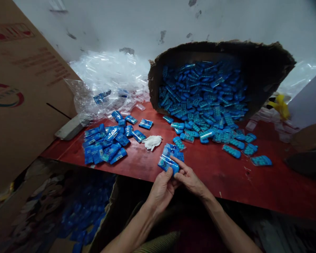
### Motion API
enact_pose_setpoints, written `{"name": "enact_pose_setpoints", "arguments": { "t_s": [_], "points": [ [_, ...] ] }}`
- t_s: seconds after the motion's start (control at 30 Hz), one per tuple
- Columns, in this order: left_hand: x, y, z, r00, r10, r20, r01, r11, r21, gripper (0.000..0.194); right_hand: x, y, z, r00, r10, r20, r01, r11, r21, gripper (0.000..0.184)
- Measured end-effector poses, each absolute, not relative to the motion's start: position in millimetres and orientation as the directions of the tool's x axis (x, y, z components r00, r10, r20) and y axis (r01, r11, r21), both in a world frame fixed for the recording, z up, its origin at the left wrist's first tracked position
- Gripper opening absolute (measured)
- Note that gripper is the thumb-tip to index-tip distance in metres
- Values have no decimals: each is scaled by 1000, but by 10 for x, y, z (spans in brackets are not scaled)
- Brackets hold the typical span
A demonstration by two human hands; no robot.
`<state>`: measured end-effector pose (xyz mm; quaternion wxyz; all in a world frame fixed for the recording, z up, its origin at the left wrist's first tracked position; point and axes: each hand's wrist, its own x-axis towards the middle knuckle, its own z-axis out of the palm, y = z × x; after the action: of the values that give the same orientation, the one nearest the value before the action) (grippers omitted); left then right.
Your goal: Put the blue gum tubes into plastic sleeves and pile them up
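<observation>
At the table's front edge my left hand [161, 189] closes its thumb and fingers on the lower end of a small shiny blue packet [165, 162]. My right hand [190, 178] is at the packet's right side, its index finger stretched across the face and its thumb and other fingers curled at the lower corner. Just behind the packet lie flat blue printed cards [177, 150], partly covered by it. A crumpled white cloth or tissue [152, 142] rests a little farther back. To the left is a heap of blue packets [105, 142].
A torn-edged cardboard box [265, 66] lies open on its side, spilling clear-fronted blue packs with turquoise pieces [200, 102] onto the red table [200, 182]. Clear plastic covers [107, 73] are piled at the back left. A large carton [23, 80] stands left; blue packets [86, 214] lie below the table.
</observation>
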<state>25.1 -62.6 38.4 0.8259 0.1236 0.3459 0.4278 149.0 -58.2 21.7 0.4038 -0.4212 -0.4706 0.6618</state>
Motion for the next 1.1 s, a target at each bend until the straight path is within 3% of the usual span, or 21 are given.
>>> {"name": "enact_pose_setpoints", "arguments": {
  "t_s": [0.17, 0.3, 0.4, 0.5, 0.6, 0.7, 0.73, 0.8, 0.87, 0.97, 1.1],
  "points": [
    [283, -666, 381, 315, 810, -495, -620, 571, 538, 22, 1350, -613, 191, -225, 963, -146, -27, -156, -987, 53],
    [90, -560, 427, 307, 817, -488, -638, 557, 531, 20, 1337, -619, 210, -281, 954, -100, 31, -95, -995, 57],
    [-271, -252, 594, 117, 902, -415, -741, 357, 568, 20, 1414, -554, 223, -235, 970, -56, 146, -21, -989, 47],
    [-659, 114, 781, -83, 946, -314, -722, 160, 673, 40, 1508, -422, 219, -158, 986, 51, 366, 106, -925, 32],
    [-829, 308, 787, -215, 929, -302, -534, 147, 833, 37, 1503, -245, 211, -135, 980, 147, 571, 199, -796, 30],
    [-721, 306, 550, -325, 944, -60, -8, 60, 998, 35, 1325, -22, 215, -151, 976, 158, 733, 218, -644, 31],
    [-654, 291, 443, -268, 961, 66, 240, 1, 971, 34, 1234, 63, 218, -163, 975, 148, 778, 220, -589, 32],
    [-525, 278, 237, -88, 968, 235, 637, -127, 760, 36, 1031, 242, 216, -189, 975, 117, 849, 222, -479, 38],
    [-442, 299, 87, 47, 963, 264, 842, -181, 508, 40, 842, 413, 203, -201, 977, 64, 896, 210, -391, 41],
    [-420, 358, -7, 156, 964, 215, 929, -217, 300, 38, 683, 583, 186, -204, 978, 37, 910, 203, -362, 28],
    [-481, 359, -3, 227, 960, 164, 919, -267, 289, 34, 805, 523, 234, -288, 957, 24, 891, 277, -360, 21]
  ]
}}
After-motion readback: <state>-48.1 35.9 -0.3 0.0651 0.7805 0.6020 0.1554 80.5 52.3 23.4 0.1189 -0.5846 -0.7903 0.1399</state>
